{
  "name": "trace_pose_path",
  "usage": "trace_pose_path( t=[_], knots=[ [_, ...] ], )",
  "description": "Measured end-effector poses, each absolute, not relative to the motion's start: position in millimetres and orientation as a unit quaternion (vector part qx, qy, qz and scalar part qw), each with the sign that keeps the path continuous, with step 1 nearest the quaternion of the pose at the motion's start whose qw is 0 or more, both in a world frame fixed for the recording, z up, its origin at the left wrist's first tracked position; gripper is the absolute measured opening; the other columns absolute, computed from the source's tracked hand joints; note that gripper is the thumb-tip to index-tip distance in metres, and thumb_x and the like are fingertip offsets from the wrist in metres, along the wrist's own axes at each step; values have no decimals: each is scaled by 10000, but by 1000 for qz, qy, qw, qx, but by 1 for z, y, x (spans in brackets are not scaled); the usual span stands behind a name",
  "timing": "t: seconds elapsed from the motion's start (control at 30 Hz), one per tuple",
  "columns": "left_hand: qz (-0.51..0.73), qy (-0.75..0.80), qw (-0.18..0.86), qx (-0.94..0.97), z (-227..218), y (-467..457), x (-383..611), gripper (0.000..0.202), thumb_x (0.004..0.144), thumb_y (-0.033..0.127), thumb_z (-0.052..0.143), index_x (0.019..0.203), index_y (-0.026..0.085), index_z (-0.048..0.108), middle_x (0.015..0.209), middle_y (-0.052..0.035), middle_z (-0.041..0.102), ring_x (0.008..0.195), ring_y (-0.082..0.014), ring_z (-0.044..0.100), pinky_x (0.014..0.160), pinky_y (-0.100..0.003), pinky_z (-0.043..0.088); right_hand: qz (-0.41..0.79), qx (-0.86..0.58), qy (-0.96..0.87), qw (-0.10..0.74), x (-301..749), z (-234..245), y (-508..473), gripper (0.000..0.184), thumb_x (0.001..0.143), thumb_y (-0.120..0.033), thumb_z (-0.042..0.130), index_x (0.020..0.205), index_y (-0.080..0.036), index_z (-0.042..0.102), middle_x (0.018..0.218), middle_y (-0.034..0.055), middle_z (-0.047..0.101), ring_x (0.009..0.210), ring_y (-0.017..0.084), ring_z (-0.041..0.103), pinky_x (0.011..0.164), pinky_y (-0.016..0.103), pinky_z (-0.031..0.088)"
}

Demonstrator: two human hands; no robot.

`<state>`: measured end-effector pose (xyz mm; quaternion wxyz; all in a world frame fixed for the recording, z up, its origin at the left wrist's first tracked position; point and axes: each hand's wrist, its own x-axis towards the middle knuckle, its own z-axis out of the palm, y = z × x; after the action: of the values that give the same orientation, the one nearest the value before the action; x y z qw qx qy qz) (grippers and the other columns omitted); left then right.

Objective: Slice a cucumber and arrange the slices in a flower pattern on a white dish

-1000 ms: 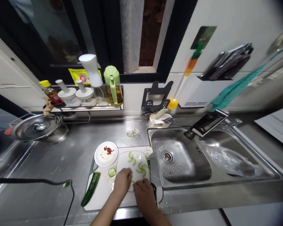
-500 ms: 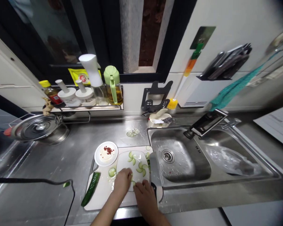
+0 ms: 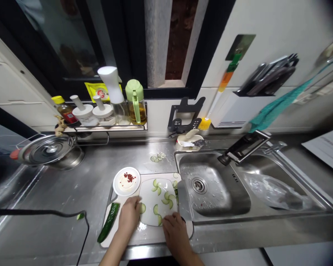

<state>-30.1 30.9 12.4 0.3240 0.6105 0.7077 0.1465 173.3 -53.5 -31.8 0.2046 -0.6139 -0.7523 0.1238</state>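
A white rectangular plate point(image 3: 166, 210) lies on a white cutting board point(image 3: 150, 236) at the counter's front edge and carries several thin cucumber slices point(image 3: 168, 197). My left hand point(image 3: 130, 218) rests at the plate's left edge. Its fingers are curled, with the fingertips on a cucumber slice point(image 3: 143, 208). My right hand point(image 3: 175, 231) is at the plate's front edge, fingers pinched at another slice point(image 3: 159, 220). Half a cucumber point(image 3: 108, 222) lies on the board left of my left hand. A small round dish point(image 3: 121, 186) with red chilli bits stands behind it.
A knife blade point(image 3: 183, 199) lies between plate and steel sink point(image 3: 219, 207). Loose slices point(image 3: 157, 157) sit on the counter behind. A pot lid point(image 3: 46, 149) is at far left, a condiment rack point(image 3: 105, 127) along the wall, and a black cable point(image 3: 44, 213) crosses the counter at left.
My left hand has moved left, off the plate's middle to its left edge. The slice that lay on the board now sits at the plate's left rim. My right hand has shifted slightly right.
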Motion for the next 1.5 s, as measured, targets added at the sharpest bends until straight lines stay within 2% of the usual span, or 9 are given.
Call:
trace_pose_path(
  t=[0.17,0.33,0.6,0.8,0.93,1.1,1.27,1.43,1.5],
  knots=[
    [92,740,314,587,8,26,-38,181,793,173,561,950,185,651,940,-67,683,846,-180,623,742,-237,402,148,-598,-763,198,173,-25,-53,203,870,-103,483,904,-227,639,936,28,666,975,237,481,785,358,361],
    [103,752,346,551,4,24,-34,115,826,209,529,871,208,635,753,-22,692,693,-162,631,677,-228,391,133,-608,-750,224,167,-27,-51,192,828,-91,522,863,-233,646,903,22,667,957,242,482,780,363,354],
    [123,740,382,539,4,23,-39,176,802,194,532,838,204,705,743,-13,722,719,-153,654,669,-208,402,201,-599,-733,252,159,-7,-36,221,830,-94,492,883,-222,664,884,30,667,904,223,508,841,371,381],
    [179,699,459,518,6,24,-41,187,757,241,544,791,172,714,692,0,683,657,-137,600,647,-213,405,280,-584,-704,291,144,-6,-9,289,825,-114,454,1000,-193,670,954,60,682,938,233,547,911,413,391],
    [239,615,563,498,8,24,-34,258,722,393,591,736,152,683,606,17,595,567,-107,493,579,-212,365,395,-579,-643,308,138,-3,8,395,765,-114,483,1108,-192,661,1102,86,674,1067,247,542,992,434,353],
    [259,572,621,470,19,27,-27,347,651,492,665,713,151,664,617,24,571,584,-95,458,581,-216,343,479,-559,-609,296,144,5,22,179,751,-223,564,856,-181,702,883,59,700,882,209,615,821,334,455],
    [275,554,674,405,18,29,-23,383,599,496,725,729,142,664,642,17,611,595,-90,493,596,-215,353,519,-561,-578,285,154,12,26,71,719,-205,570,690,-181,631,676,-4,613,680,152,572,643,258,426],
    [266,578,721,274,9,25,-13,487,549,584,751,720,159,586,461,106,428,401,-22,297,432,-179,153,539,-562,-558,286,158,15,27,62,711,-212,576,670,-180,610,651,-17,579,665,138,537,637,250,400],
    [259,585,740,207,8,24,-8,523,531,608,758,718,172,538,462,106,441,373,-15,302,411,-167,124,549,-555,-555,288,160,16,27,83,720,-241,581,675,-179,613,662,-14,583,671,137,533,639,250,398]
  ],
)
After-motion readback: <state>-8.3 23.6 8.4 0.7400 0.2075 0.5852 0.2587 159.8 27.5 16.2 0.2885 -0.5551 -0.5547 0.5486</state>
